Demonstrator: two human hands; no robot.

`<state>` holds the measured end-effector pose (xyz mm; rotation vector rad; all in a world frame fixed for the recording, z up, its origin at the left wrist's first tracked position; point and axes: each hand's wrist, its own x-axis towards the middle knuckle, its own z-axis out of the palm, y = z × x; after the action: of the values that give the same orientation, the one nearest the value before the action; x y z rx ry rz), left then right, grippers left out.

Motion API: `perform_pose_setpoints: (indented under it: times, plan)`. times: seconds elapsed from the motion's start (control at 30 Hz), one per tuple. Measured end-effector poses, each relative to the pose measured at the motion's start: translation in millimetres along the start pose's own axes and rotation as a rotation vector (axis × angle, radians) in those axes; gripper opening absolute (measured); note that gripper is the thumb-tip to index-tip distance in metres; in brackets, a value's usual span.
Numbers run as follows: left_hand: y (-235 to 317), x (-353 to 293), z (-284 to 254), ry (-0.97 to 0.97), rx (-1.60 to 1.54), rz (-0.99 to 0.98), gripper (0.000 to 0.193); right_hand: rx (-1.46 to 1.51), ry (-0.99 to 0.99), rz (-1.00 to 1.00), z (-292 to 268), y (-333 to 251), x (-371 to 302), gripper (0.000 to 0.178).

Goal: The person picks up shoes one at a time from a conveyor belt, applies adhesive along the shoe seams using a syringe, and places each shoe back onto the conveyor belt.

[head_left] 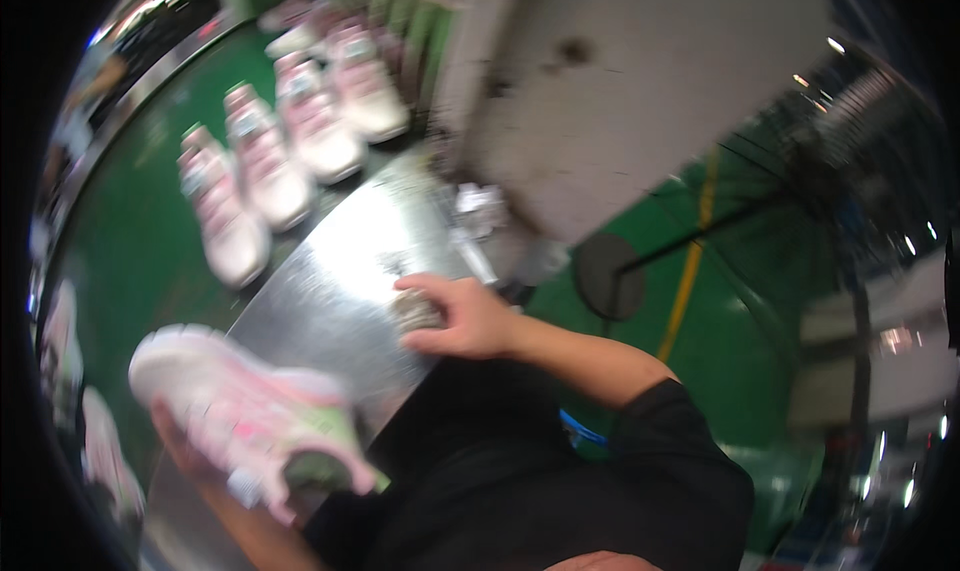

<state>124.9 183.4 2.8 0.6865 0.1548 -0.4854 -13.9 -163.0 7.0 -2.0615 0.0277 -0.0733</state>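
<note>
My left hand (180, 441) is wrapped round a pink and white sneaker (235, 396) at the lower left. The shoe is tilted, toe toward the upper left, its opening and light green heel toward me. Much of that hand is hidden by the shoe. In my right hand (466, 317) is a rough, greyish-beige lump (415, 311), pinched between thumb and fingers above the metal tabletop (340, 281). The picture is blurred, and I cannot tell the lump's exact kind.
Several similar sneakers (270, 161) stand in a row on a green surface (130, 231) at the upper left. More shoes (105, 451) sit at the far left edge. Crumpled white material (480, 209) lies by the tabletop's far edge. A fan stand (610, 276) stands at right.
</note>
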Motion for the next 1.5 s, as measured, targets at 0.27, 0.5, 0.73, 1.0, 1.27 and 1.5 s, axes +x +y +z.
perform_pose_setpoints:
  times: [0.27,0.5,0.73,1.0,1.27,1.5]
  plan:
    - [-17.5,-4.6,14.5,-0.339,0.061,-0.147,0.064,0.017,-0.102,-0.095,-9.3,-21.5,-19.5,0.047]
    - [-25.5,-10.8,23.5,-0.291,0.023,-0.035,0.064,0.416,-0.301,-0.039,-6.9,-46.4,-2.3,0.054]
    - [-24.9,-1.0,13.0,-0.214,0.186,0.205,0.06,0.607,-0.34,-0.142,-1.8,-78.3,19.3,0.073]
    - [-34.4,17.4,24.4,-0.198,0.194,0.341,0.05,0.862,-0.224,-0.166,11.8,-87.7,20.2,0.08]
    - [-40.0,15.6,27.8,-0.256,0.133,0.268,0.056,0.959,-0.404,-0.283,5.8,-66.4,37.8,0.077]
    - [-38.0,5.9,22.0,-0.494,0.224,0.303,0.071,1.069,-0.413,-0.311,14.4,-96.6,38.8,0.063]
